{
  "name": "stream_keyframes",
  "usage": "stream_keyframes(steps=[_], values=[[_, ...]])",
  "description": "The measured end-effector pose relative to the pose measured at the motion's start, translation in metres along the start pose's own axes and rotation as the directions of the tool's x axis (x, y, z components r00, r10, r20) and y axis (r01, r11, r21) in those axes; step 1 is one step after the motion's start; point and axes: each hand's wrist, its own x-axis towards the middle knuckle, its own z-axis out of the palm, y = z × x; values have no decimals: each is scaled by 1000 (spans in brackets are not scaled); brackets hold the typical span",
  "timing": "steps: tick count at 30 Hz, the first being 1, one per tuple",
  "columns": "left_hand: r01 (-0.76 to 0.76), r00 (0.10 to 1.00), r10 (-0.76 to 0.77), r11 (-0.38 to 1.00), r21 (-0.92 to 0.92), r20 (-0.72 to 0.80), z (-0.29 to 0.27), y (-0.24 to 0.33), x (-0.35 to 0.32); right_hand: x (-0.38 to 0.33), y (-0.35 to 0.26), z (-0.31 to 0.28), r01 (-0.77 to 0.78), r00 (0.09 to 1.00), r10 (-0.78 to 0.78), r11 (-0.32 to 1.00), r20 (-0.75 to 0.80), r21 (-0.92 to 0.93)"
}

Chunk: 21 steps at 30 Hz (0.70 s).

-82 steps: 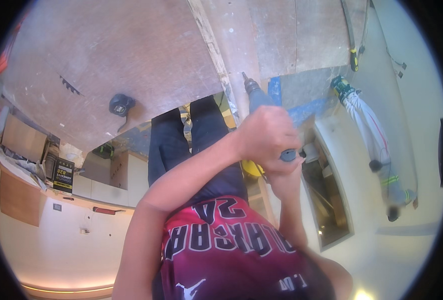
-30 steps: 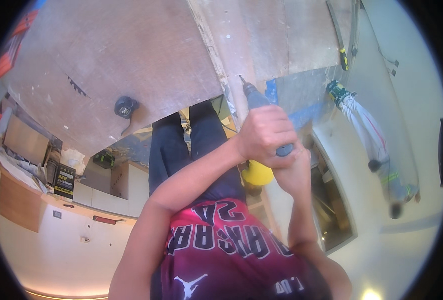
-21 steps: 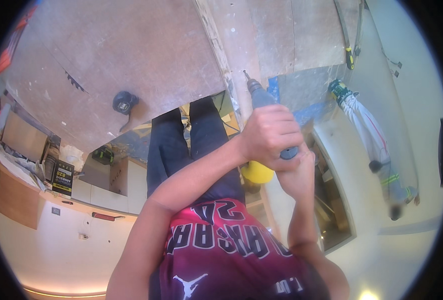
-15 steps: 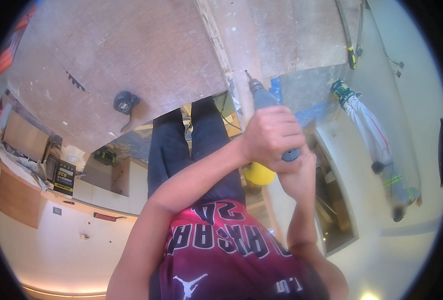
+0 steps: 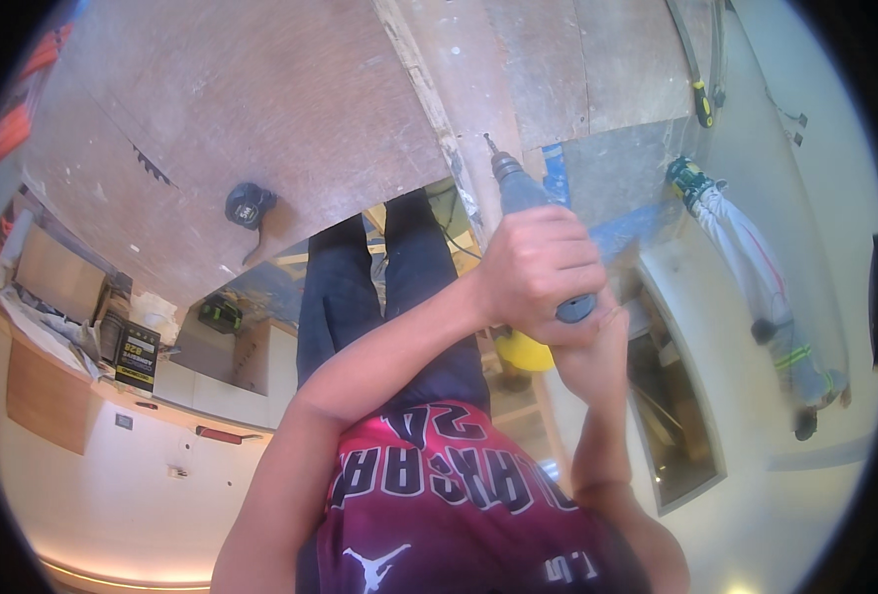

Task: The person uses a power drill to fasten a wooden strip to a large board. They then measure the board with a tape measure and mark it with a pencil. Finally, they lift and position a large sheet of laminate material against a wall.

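Observation:
A grey-blue power drill (image 5: 523, 190) points away from me, its thin bit at the surface of a pale wooden strip. Whether the tip has entered the wood is too small to tell. Over the top of the drill's body, my left hand (image 5: 543, 262) is closed, knuckles up. My right hand (image 5: 589, 351) sits lower and behind it, wrapped round the drill's grip, with most of its fingers hidden. The drill's rounded rear end (image 5: 575, 309) shows between the two hands. Just below them is a rounded yellow thing (image 5: 524, 350), partly covered; its kind I cannot make out.
On the wide wooden board (image 5: 290, 109) at left lies a black tape measure (image 5: 249, 205). A yellow-and-black-handled tool (image 5: 702, 104) lies at the far right. Another person (image 5: 746, 252) is at right. A dark box (image 5: 138, 354) stands on a cluttered ledge at left.
The view has shifted slightly. Both hands keep their hold on the drill, and its bit stays at nearly the same spot on the wooden strip.

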Motion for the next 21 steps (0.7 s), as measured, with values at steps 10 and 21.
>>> stream_keyframes(steps=[10,21], values=[[-16,997,18,999,-31,75,6,17,-5,-29,12,-4,-3,998,4,1000,-67,21],[275,958,-238,918,285,-159,-96,-7,23,-6,80,-8,82,961,11,944,-278,319]])
